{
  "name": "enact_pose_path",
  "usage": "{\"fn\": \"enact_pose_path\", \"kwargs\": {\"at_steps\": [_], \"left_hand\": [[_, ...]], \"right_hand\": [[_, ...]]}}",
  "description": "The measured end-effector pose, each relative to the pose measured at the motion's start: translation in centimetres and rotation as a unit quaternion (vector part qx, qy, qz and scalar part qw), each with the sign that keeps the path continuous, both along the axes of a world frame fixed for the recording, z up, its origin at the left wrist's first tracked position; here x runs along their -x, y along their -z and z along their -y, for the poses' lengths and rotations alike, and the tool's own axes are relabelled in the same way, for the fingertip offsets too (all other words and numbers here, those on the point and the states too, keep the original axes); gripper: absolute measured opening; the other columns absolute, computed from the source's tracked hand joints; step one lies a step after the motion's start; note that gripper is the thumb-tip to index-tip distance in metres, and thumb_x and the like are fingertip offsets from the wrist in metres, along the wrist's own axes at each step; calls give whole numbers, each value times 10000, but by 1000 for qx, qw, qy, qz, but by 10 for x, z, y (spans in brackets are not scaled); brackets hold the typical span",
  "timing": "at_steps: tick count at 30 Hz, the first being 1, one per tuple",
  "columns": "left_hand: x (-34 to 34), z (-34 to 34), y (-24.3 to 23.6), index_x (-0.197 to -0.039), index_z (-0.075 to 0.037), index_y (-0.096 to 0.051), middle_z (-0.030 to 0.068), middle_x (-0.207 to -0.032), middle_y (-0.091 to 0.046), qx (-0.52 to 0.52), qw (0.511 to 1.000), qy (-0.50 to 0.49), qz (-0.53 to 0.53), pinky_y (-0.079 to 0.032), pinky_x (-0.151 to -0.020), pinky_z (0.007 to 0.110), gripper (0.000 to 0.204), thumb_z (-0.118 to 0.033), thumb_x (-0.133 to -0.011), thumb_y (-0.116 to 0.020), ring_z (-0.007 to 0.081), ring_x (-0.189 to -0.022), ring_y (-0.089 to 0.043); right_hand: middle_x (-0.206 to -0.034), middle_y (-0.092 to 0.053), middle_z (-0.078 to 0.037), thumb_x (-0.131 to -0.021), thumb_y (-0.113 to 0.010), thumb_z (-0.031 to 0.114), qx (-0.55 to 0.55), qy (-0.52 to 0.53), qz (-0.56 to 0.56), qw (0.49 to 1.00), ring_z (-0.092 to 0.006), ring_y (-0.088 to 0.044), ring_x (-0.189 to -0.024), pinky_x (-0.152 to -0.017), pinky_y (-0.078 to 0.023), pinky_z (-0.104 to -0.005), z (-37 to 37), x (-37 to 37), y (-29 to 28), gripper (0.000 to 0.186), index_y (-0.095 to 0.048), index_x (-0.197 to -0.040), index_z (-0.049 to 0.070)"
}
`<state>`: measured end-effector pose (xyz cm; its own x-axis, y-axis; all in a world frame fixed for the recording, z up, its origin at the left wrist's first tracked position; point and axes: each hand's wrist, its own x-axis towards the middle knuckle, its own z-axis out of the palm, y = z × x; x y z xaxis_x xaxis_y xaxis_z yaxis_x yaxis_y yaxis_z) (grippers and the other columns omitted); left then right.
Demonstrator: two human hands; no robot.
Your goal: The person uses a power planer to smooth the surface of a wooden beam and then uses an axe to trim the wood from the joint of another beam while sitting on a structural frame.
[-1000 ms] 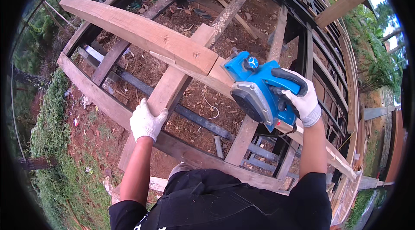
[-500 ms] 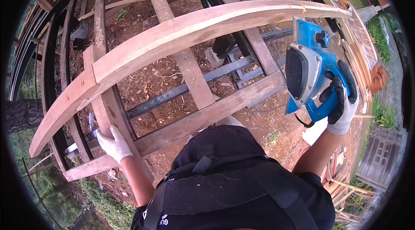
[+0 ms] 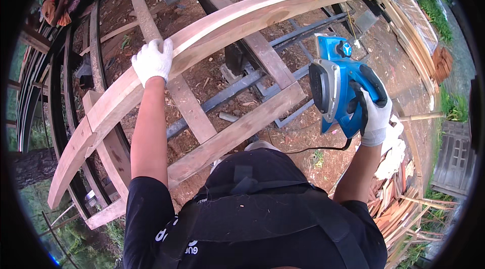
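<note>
A long curved wooden beam [image 3: 242, 25] arcs across the timber frame, with a joint line near its left end. My left hand [image 3: 153, 62], in a white glove, grips this beam left of its middle, its fingers bent over the far edge. On the right, my right hand [image 3: 376, 110] is wrapped round the handle of a blue electric hand planer [image 3: 339, 74]. Its glove is white with dark grey fingers. The planer hangs in the air, apart from the beam, with a black cord running from its rear.
Wooden crosspieces [image 3: 191, 107] and a near rail [image 3: 237, 135] make up the frame under the beam. Dark metal bars [image 3: 232, 92] lie below on shaving-strewn soil. Stacked boards [image 3: 411, 41] line the right, with scrap wood [image 3: 391, 196] nearer me. An orange-clothed person or cloth [image 3: 58, 4] shows far left.
My left hand has gone from the crosspiece at the near left up onto the curved beam. The planer in my right hand has shifted left in the view, and its cord now shows.
</note>
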<state>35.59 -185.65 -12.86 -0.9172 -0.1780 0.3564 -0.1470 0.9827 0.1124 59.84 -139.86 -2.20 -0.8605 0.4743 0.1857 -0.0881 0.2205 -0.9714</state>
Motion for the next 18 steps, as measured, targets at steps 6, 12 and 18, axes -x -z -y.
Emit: {"fn": "enact_pose_path", "kwargs": {"at_steps": [6, 12, 18], "left_hand": [[4, -1, 9, -1098, -162, -756, 106, -1073, -750, 5, 999, 8, -44, -415, -1051, 467, 388, -478, -971, -570, 287, -1062, -683], [11, -2, 15, -1077, -154, -760, 108, -1044, -754, 9, 998, 7, -63, -430, -1034, 463, 326, -408, -965, -590, 294, -1030, -689], [13, -4, 16, -1074, -125, -763, 124, -1011, -754, 10, 997, 26, -78, -451, -998, 445, 317, -373, -963, -601, 307, -978, -692]], "right_hand": [[-1063, -746, -113, -896, -752, 32, 130, -64, 75, 987, -157, -680, -670, -527, -561, -305, 1, 73, 106, 450, -641, -1331, 2], [-1127, -727, -102, -859, -781, -19, 256, -42, 149, 954, -206, -714, -718, -569, -625, -354, 52, 126, 185, 479, -655, -1313, 66], [-1103, -710, -97, -900, -668, -87, 318, -21, 194, 928, -210, -723, -725, -582, -611, -357, 109, 150, 224, 537, -613, -1389, 127]]}}
